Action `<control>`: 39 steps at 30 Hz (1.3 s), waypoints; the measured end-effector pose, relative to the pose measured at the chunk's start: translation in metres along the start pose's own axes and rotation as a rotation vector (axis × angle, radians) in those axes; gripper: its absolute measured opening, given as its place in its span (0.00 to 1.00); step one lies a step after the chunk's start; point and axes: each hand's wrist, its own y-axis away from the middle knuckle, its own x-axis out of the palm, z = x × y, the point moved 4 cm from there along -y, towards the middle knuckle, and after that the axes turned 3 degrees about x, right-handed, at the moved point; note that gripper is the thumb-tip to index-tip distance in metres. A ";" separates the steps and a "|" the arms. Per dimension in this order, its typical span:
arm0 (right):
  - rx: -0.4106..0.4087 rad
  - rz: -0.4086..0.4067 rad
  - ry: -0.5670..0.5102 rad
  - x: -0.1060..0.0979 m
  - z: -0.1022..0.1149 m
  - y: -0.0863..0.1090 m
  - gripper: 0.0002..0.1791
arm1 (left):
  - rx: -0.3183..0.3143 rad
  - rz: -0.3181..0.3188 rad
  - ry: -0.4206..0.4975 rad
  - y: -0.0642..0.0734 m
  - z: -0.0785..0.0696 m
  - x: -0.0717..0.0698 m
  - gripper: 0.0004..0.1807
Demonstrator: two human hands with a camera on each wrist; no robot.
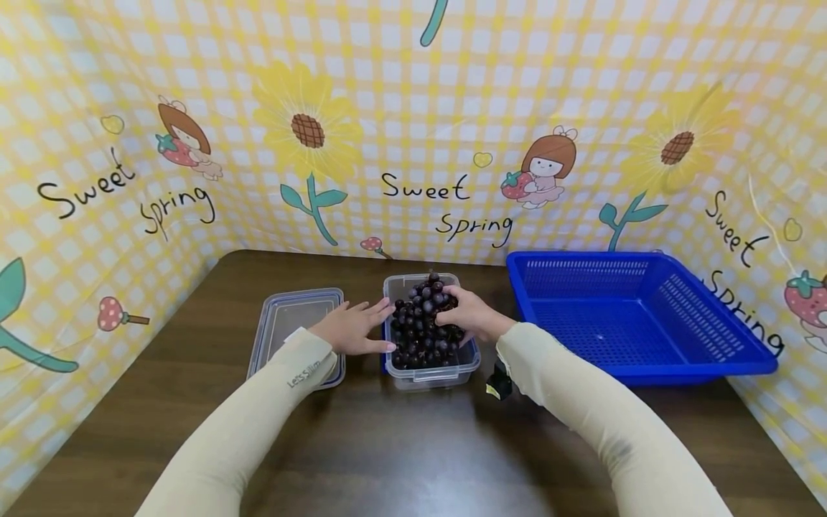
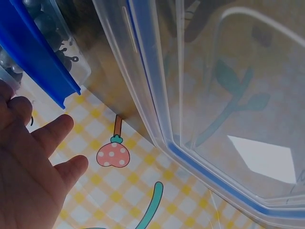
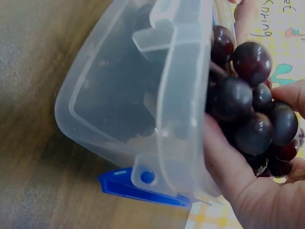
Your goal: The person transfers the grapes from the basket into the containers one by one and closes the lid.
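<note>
A bunch of dark purple grapes [image 1: 423, 327] fills the clear plastic container [image 1: 439, 377] in the middle of the table, some rising above its rim. My right hand [image 1: 474, 314] grips the bunch from the right, and the right wrist view shows thumb and fingers on either side of the grapes [image 3: 252, 112] at the container rim. Fingers spread, my left hand [image 1: 352, 330] reaches to the left side of the container, fingertips right at its rim. In the left wrist view, a blue latch [image 2: 35, 52] hangs near the fingers of that hand.
Left of the container lies a clear lid [image 1: 284, 316] with a blue seal, partly hidden under the left forearm. A large blue perforated basket [image 1: 601, 327] stands at the right. Patterned cloth [image 1: 413, 115] walls the table's back and sides.
</note>
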 end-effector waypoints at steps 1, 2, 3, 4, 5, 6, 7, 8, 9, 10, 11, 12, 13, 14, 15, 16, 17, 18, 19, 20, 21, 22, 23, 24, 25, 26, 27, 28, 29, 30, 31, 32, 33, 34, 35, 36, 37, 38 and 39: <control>-0.001 -0.001 0.003 0.000 0.000 0.000 0.43 | 0.000 -0.002 -0.003 0.000 0.000 0.000 0.45; -0.004 -0.005 0.006 0.000 -0.001 0.000 0.42 | 0.001 -0.006 -0.004 0.000 0.001 0.000 0.45; -0.008 -0.007 0.014 0.001 -0.001 0.000 0.42 | 0.002 -0.008 -0.006 0.000 0.001 0.000 0.45; -0.011 -0.008 0.029 0.000 -0.001 0.001 0.42 | 0.003 -0.012 -0.009 -0.001 0.001 0.000 0.45; -0.013 -0.010 0.045 0.000 -0.001 0.002 0.41 | 0.004 -0.015 -0.012 -0.001 0.001 0.000 0.45; -0.014 -0.011 0.059 0.000 0.000 0.002 0.41 | 0.005 -0.016 -0.014 -0.001 0.001 0.000 0.45; -0.016 -0.011 0.073 0.000 0.000 0.003 0.41 | 0.005 -0.016 -0.018 -0.002 0.002 0.001 0.46; -0.018 -0.009 0.092 0.000 0.001 0.004 0.41 | 0.006 -0.015 -0.017 -0.002 0.002 0.002 0.46; -0.019 -0.002 0.113 -0.001 0.001 0.005 0.41 | 0.005 -0.013 -0.017 -0.002 0.002 0.002 0.46; -0.020 0.004 0.129 -0.001 0.002 0.006 0.41 | 0.006 -0.012 -0.018 -0.002 0.003 0.003 0.46; -0.021 0.007 0.144 -0.002 0.003 0.006 0.41 | 0.004 -0.010 -0.017 -0.002 0.002 0.003 0.46; -0.021 0.011 0.161 -0.003 0.004 0.007 0.41 | 0.004 -0.010 -0.016 -0.002 0.002 0.004 0.46; -0.020 0.015 0.181 -0.004 0.005 0.007 0.41 | 0.004 -0.009 -0.016 -0.002 0.002 0.004 0.46; -0.020 0.018 0.206 -0.004 0.006 0.007 0.41 | 0.004 -0.009 -0.015 -0.002 0.002 0.003 0.46; -0.018 0.019 0.222 -0.005 0.006 0.007 0.42 | 0.005 -0.010 -0.016 -0.002 0.002 0.003 0.45; -0.015 0.019 0.242 -0.005 0.007 0.007 0.42 | 0.005 -0.010 -0.016 -0.002 0.002 0.003 0.45; -0.012 0.020 0.259 -0.006 0.008 0.007 0.42 | 0.004 -0.009 -0.016 -0.002 0.001 0.002 0.45; -0.007 0.020 0.275 -0.006 0.008 0.007 0.42 | 0.005 -0.008 -0.017 -0.002 0.001 0.002 0.45; -0.004 0.018 0.288 -0.007 0.009 0.007 0.42 | 0.004 -0.007 -0.017 -0.002 0.001 0.002 0.45; -0.001 0.015 0.301 -0.008 0.009 0.008 0.41 | 0.004 -0.006 -0.015 -0.001 0.001 0.002 0.45; 0.001 0.012 0.312 -0.010 0.010 0.009 0.41 | 0.005 -0.006 -0.014 -0.001 0.001 0.002 0.45; 0.002 0.009 0.321 -0.012 0.010 0.010 0.40 | 0.005 -0.006 -0.013 -0.001 0.000 0.001 0.45; 0.003 0.005 0.330 -0.013 0.011 0.011 0.39 | 0.005 -0.007 -0.011 -0.001 0.000 0.001 0.45; 0.001 -0.002 0.340 -0.016 0.011 0.012 0.37 | 0.005 -0.007 -0.012 0.000 0.000 0.001 0.45; -0.004 -0.010 0.344 -0.018 0.012 0.013 0.36 | 0.006 -0.008 -0.011 0.000 0.000 0.000 0.45; -0.009 -0.021 0.351 -0.020 0.013 0.014 0.35 | 0.006 -0.009 -0.011 0.000 -0.001 0.000 0.45; -0.016 -0.033 0.358 -0.022 0.013 0.015 0.33 | 0.005 -0.010 -0.011 0.000 -0.001 0.000 0.45; -0.023 -0.044 0.366 -0.024 0.013 0.015 0.32 | 0.004 -0.008 -0.013 0.000 -0.001 0.000 0.45; -0.031 -0.054 0.377 -0.025 0.013 0.016 0.31 | 0.001 -0.006 -0.013 0.000 -0.001 0.000 0.45; -0.041 -0.064 0.385 -0.027 0.013 0.016 0.30 | 0.000 -0.004 -0.016 0.000 0.000 0.000 0.45; -0.043 -0.073 0.388 -0.028 0.012 0.015 0.29 | -0.001 -0.002 -0.015 0.000 0.000 0.000 0.45; -0.045 -0.081 0.396 -0.028 0.012 0.015 0.28 | -0.003 -0.001 -0.014 0.000 0.000 0.000 0.45; -0.045 -0.084 0.400 -0.029 0.011 0.015 0.27 | -0.005 0.001 -0.013 0.000 0.000 0.000 0.45; -0.047 -0.086 0.405 -0.029 0.010 0.014 0.26 | -0.006 0.002 -0.013 0.000 0.000 0.000 0.45; -0.045 -0.089 0.408 -0.030 0.010 0.014 0.25 | -0.007 0.003 -0.013 0.000 0.000 0.001 0.45; -0.044 -0.092 0.413 -0.030 0.009 0.013 0.24 | -0.007 0.003 -0.011 0.000 0.000 0.001 0.45; -0.044 -0.094 0.422 -0.030 0.009 0.013 0.23 | -0.007 0.003 -0.008 0.000 0.000 0.001 0.45; -0.046 -0.097 0.434 -0.030 0.009 0.013 0.23 | -0.006 0.003 -0.006 -0.001 0.000 0.001 0.45; -0.049 -0.100 0.448 -0.030 0.009 0.013 0.22 | -0.005 0.002 -0.005 -0.001 0.000 0.001 0.45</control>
